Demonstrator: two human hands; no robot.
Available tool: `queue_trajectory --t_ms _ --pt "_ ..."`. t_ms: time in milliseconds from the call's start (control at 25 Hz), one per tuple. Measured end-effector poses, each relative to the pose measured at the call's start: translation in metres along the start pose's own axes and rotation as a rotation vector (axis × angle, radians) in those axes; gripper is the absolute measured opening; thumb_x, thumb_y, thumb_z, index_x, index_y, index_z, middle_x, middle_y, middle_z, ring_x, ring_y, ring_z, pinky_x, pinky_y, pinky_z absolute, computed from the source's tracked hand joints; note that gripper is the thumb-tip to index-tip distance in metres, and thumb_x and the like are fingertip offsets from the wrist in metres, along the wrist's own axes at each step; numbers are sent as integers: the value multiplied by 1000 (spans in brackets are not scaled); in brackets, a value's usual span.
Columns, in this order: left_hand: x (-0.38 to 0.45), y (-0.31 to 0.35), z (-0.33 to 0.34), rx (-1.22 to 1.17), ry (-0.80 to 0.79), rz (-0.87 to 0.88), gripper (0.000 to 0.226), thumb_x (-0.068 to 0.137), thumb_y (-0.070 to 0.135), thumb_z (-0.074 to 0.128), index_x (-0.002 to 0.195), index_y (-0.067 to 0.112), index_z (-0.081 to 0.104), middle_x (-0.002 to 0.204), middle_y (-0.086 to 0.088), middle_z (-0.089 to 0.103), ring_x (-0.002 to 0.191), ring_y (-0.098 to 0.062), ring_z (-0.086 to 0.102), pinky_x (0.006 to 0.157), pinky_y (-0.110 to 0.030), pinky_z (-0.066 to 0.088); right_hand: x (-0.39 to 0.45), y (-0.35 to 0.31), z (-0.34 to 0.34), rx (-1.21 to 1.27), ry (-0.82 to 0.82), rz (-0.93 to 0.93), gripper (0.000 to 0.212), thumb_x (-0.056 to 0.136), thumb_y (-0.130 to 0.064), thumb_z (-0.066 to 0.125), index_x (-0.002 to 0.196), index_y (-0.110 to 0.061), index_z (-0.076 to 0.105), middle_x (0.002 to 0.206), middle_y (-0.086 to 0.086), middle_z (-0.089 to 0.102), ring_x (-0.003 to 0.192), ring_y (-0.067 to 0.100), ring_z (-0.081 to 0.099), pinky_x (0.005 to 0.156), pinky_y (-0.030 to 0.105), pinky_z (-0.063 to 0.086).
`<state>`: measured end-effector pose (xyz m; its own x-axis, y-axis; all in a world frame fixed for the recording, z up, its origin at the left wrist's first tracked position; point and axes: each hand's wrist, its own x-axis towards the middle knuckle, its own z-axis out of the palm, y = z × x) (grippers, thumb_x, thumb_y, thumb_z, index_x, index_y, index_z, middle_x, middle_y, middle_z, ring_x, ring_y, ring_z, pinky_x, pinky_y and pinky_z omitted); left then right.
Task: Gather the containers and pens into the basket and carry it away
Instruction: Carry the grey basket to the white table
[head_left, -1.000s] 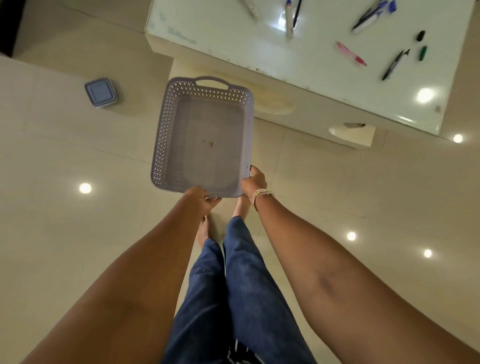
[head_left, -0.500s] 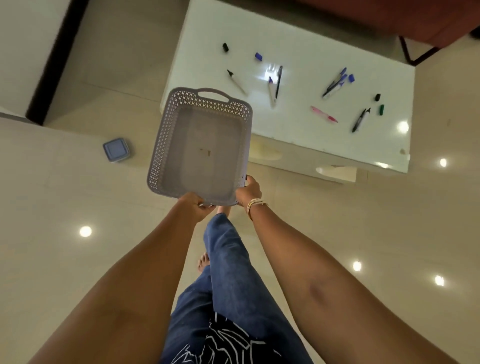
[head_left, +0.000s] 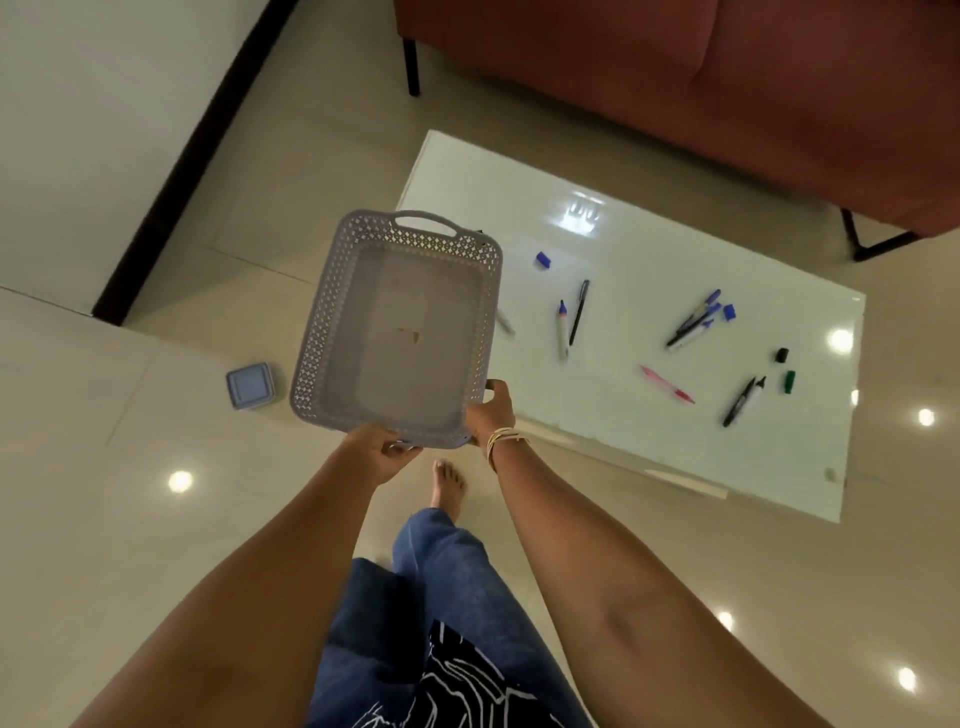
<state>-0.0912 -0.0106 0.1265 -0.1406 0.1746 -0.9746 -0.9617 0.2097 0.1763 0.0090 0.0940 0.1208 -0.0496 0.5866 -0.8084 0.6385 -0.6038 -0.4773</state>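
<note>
I hold an empty lavender perforated basket (head_left: 332, 312) in the air by its near edge. My left hand (head_left: 378, 453) grips the near rim; my right hand (head_left: 489, 411) grips the near right corner. A small blue lidded container (head_left: 250, 385) sits on the floor left of the basket. On the white low table (head_left: 649, 467) lie several pens: a white-and-blue marker (head_left: 562, 328), a black pen (head_left: 578, 312), a cluster of blue pens (head_left: 695, 319), a pink pen (head_left: 667, 384), a black marker (head_left: 743, 400), plus loose caps (head_left: 543, 259). One pen (head_left: 504, 321) is partly hidden behind the basket.
A dark red sofa (head_left: 675, 78) on black legs stands behind the table. A white wall with a black baseboard (head_left: 192, 156) runs along the left. Glossy beige floor tiles surround the table. My bare foot (head_left: 448, 486) and blue trousers show below the basket.
The view has lifted and shifted so the table and sofa now show in full. The basket stays in both hands, now overlapping the table's left end, with the container closer beside it.
</note>
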Motion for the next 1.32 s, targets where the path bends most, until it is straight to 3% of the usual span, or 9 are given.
queue_trajectory --t_ms 120,240,360,560,640,720,800,1040,1320 --pt "10 36 29 6 -1 1 41 95 -7 41 135 4 46 137 -18 50 128 -34 48 110 -46 40 19 -44 -4 -3 -27 8 41 91 -14 53 130 -22 46 120 17 62 106 36 63 83 49 59" --pt "22 74 53 -1 -20 -6 32 96 -6 39 122 7 51 126 -16 56 114 -29 52 109 -45 40 43 -81 -2 26 -39 18 43 92 -12 53 133 -21 45 125 16 61 107 36 63 84 52 58" --pt "37 117 81 19 -27 -6 30 96 -8 36 115 5 56 139 -13 53 132 -31 46 114 -46 35 69 -117 9 52 -45 10 45 93 -15 57 135 -22 43 128 14 59 107 35 64 83 50 60" --pt "74 218 132 222 -15 73 51 94 -15 29 141 -1 41 148 -21 42 139 -38 38 113 -47 35 136 -179 45 29 15 6 42 86 -16 63 126 -8 54 122 17 65 108 37 65 92 48 56" --pt "97 263 154 319 -2 66 50 93 -17 27 140 -6 40 150 -26 36 141 -38 34 111 -46 35 167 -204 64 130 49 58 39 82 -10 65 120 -4 60 119 20 67 110 38 64 93 48 56" --pt "127 306 179 426 -15 89 45 92 -18 29 130 -5 49 147 -23 42 136 -39 41 108 -49 38 191 -228 86 306 50 148 48 80 0 65 127 -4 59 122 20 65 110 35 65 90 48 57" --pt "154 342 204 509 1 96 50 91 -19 33 136 -1 46 144 -21 47 130 -38 48 106 -50 42 210 -251 103 471 98 217 57 81 4 63 136 -7 53 127 19 62 105 30 63 89 48 58" --pt "198 386 250 643 -77 66 52 88 -20 43 133 5 49 134 -19 56 122 -38 55 84 -47 50 254 -276 130 596 222 269 57 88 3 55 142 -7 42 136 17 55 121 35 59 101 45 51" --pt "227 390 251 644 -36 -35 42 95 -13 42 132 5 50 138 -20 52 123 -38 54 91 -50 49 277 -267 150 646 342 345 59 84 -5 64 140 -16 50 132 13 61 114 32 63 96 45 55"
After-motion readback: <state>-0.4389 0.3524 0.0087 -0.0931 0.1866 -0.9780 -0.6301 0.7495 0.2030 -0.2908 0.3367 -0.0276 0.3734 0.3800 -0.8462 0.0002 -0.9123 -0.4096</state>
